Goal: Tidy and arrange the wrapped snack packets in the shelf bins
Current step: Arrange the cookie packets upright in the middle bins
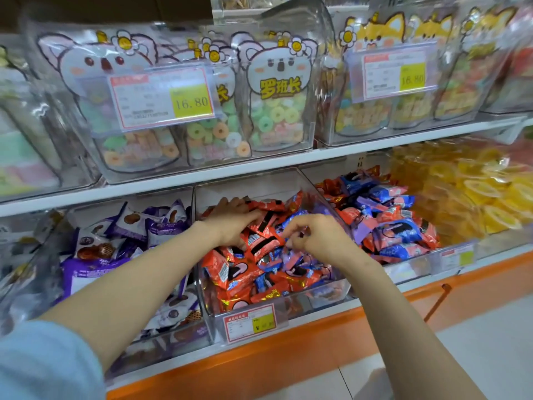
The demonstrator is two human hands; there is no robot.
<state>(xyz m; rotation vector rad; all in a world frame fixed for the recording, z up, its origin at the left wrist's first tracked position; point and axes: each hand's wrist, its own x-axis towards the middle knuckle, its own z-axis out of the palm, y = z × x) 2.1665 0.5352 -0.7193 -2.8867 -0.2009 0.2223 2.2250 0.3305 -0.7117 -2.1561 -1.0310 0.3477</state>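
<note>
White metal shelves (288, 164) with an orange base carry clear plastic bins. On the upper shelf, glossy animal-shaped bags (277, 90) hold pastel ring candies. Below, the middle bin (202, 284) is heaped with crinkly red and blue foil snack packets (245, 272). The left hand (233, 223) lies flat, fingers spread, on the heap; the right hand (311, 235) pinches a packet's edge between curled fingertips.
</note>
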